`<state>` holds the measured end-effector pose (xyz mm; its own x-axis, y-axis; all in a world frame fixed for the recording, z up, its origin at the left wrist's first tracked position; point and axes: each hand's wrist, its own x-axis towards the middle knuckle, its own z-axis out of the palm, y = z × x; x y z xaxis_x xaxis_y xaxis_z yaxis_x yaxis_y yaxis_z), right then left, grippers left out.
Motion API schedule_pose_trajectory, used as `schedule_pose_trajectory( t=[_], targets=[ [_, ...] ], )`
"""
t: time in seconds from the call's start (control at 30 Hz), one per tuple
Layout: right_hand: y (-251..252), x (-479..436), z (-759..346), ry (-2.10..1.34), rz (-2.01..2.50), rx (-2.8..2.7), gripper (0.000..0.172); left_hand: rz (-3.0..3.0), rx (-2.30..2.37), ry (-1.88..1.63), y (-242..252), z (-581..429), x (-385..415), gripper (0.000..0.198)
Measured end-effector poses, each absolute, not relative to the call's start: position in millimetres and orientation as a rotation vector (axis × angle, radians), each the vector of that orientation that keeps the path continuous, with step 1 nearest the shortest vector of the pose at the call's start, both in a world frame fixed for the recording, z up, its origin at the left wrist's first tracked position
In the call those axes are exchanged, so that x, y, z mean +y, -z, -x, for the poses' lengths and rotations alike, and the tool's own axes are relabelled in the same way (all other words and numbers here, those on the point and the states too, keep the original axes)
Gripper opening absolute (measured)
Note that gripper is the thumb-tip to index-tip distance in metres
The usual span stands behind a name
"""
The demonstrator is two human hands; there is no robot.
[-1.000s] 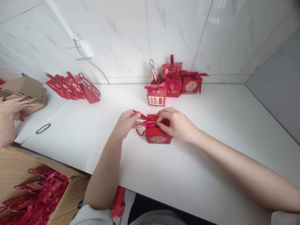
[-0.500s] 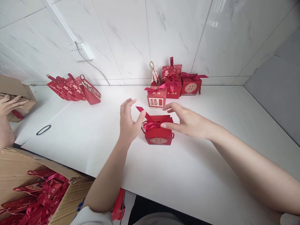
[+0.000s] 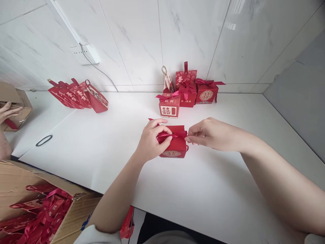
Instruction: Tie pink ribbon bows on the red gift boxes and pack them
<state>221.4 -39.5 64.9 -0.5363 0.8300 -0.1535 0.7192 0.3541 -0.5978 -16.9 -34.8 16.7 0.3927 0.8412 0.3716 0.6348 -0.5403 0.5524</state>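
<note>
A small red gift box [image 3: 175,147] with a gold round emblem on its front stands on the white table [image 3: 106,149] in front of me. A dark pink ribbon [image 3: 172,135] runs across its top. My left hand [image 3: 151,140] is closed, pinching the ribbon at the box's left top edge. My right hand [image 3: 210,134] is closed in a pinch on the ribbon's end at the box's right top edge. The two hands hold the ribbon stretched between them over the box.
Three closed red boxes with bows [image 3: 186,93] stand at the back by the tiled wall. Flat red boxes [image 3: 78,96] lie at back left. A cardboard carton of ribboned flat boxes [image 3: 38,210] is at lower left. Another person's hand [image 3: 7,112] rests on a carton at far left.
A second ago both hands pinched the ribbon over the box. Half a second ago they opened and drew apart. Now they are closed on the ribbon again, one at each side.
</note>
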Motion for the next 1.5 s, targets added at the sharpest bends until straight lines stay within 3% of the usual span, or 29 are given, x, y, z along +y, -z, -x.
schedule_pose_trajectory(
  t=[0.37, 0.53, 0.63, 0.77, 0.9, 1.07, 1.23, 1.5],
  targets=[
    [-61.9, -39.7, -223.8, -1.049, 1.166, -2.494, 0.033, -2.221, 1.318, -0.923, -14.8, 13.6, -33.7, 0.007],
    [-57.5, -32.7, -229.6, -1.262, 1.213, -2.508, 0.034, -2.227, 1.293, -0.928, -16.9, 15.6, -32.9, 0.006],
    [-56.6, -25.4, -235.7, -1.351, 1.227, -2.455, 0.034, -2.204, 1.261, -1.045, -23.3, 25.7, -27.9, 0.017],
    [-53.5, -17.5, -238.9, -1.289, 1.337, -2.267, 0.041, -2.031, 1.381, -1.185, -35.4, 48.0, -20.5, 0.013],
    [-48.1, -16.0, -232.8, -1.266, 1.303, -2.153, 0.035, -1.836, 1.416, -0.932, -45.2, 63.4, -19.3, 0.030],
    [-46.1, -17.6, -227.2, -1.378, 1.044, -2.054, 0.036, -1.612, 1.330, -0.575, -48.9, 60.3, -21.6, 0.034],
    [-39.8, -13.5, -226.7, -1.451, 1.034, -2.142, 0.023, -1.506, 1.218, -0.522, -44.4, 54.2, -20.3, 0.030],
    [-31.2, -7.5, -221.1, -1.574, 0.960, -2.072, 0.033, -1.382, 1.081, -0.547, -42.8, 53.1, -20.3, 0.033]
  ],
)
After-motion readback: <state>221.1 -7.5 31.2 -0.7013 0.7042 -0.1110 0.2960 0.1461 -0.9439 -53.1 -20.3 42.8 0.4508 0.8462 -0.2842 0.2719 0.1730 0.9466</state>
